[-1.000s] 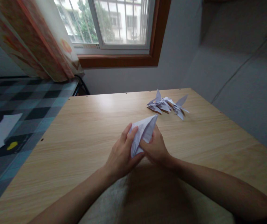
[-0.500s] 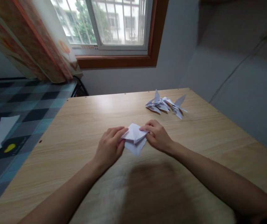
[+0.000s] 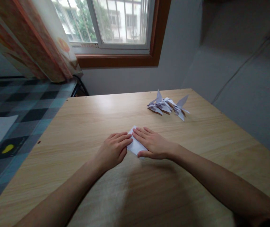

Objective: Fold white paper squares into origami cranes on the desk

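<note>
A folded sheet of white paper [image 3: 135,147] lies flat on the wooden table, its right side covered by my right hand [image 3: 152,143]. That hand is open, fingers stretched out and pressed down on the paper, thumb apart near its lower corner. My left hand [image 3: 113,148] rests at the paper's left edge with fingertips on it; its fingers lie extended, and the thumb is tucked low beside the table surface. Farther back, to the right, sit several folded white paper pieces [image 3: 165,105] with pointed flaps, clustered together.
The wooden table [image 3: 89,116] reaches back towards the wall below a window [image 3: 123,25]. On the left, a checked cloth [image 3: 35,112] carries loose white paper [image 3: 1,130]. A patterned curtain [image 3: 47,47] hangs at the upper left, and a cable [image 3: 238,69] runs down the right wall.
The folded paper was held up by its two sides with flaps spread; now it is flattened on the table. My right hand has gone from pinching its edge to lying flat over it.
</note>
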{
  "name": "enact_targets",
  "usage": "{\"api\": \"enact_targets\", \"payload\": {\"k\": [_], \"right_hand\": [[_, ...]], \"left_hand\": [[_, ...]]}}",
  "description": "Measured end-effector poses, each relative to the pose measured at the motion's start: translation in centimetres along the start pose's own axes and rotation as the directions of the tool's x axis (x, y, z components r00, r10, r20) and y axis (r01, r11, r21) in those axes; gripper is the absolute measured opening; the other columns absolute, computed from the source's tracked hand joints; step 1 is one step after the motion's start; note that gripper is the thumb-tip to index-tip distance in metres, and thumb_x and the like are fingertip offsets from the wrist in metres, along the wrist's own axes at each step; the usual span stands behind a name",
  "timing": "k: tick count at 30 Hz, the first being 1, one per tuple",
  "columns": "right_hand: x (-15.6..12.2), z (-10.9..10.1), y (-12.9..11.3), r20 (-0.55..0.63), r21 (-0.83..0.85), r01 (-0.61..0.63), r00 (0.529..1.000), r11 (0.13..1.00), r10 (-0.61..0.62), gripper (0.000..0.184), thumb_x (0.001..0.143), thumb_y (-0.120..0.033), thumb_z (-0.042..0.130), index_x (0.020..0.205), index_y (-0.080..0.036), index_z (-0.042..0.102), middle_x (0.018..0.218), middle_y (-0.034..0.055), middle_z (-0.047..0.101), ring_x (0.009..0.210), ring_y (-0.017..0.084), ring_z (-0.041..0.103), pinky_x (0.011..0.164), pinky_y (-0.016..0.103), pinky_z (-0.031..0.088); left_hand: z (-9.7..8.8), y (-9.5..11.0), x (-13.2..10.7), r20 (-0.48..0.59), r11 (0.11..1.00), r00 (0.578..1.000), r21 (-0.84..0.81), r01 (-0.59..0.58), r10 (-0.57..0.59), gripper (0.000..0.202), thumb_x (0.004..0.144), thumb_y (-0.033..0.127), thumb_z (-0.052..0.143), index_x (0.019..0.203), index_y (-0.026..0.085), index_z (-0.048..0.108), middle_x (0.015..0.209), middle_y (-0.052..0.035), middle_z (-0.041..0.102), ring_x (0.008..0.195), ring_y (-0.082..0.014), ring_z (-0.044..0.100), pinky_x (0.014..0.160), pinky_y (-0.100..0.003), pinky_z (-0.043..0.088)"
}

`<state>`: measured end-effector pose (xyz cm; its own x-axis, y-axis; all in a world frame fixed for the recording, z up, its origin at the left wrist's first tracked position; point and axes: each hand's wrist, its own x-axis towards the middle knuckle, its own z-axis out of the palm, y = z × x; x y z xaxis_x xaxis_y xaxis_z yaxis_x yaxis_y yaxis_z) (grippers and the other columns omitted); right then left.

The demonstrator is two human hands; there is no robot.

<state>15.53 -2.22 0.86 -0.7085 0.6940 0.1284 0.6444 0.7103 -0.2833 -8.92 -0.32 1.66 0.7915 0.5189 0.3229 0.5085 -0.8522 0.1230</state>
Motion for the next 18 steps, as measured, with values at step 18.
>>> {"api": "enact_targets", "payload": {"k": [18], "right_hand": [[-1.6, 0.3, -2.0, -0.386, -0.255, 0.012, 0.915, 0.967, -0.113, 0.028, 0.097, -0.039, 0.054, 0.099, -0.016, 0.069, 0.089, 0.0099, 0.07, 0.082, 0.023, 0.059, 0.077, 0.037, 0.045]], "left_hand": [[-1.0, 2.3, 0.5, -0.247, 0.966, 0.954, 0.235, -0.111, 0.17, 0.011, 0.089, 0.019, 0.056, 0.083, 0.016, 0.065, 0.096, -0.0087, 0.074, 0.095, -0.0255, 0.067, 0.081, -0.039, 0.052]]}}
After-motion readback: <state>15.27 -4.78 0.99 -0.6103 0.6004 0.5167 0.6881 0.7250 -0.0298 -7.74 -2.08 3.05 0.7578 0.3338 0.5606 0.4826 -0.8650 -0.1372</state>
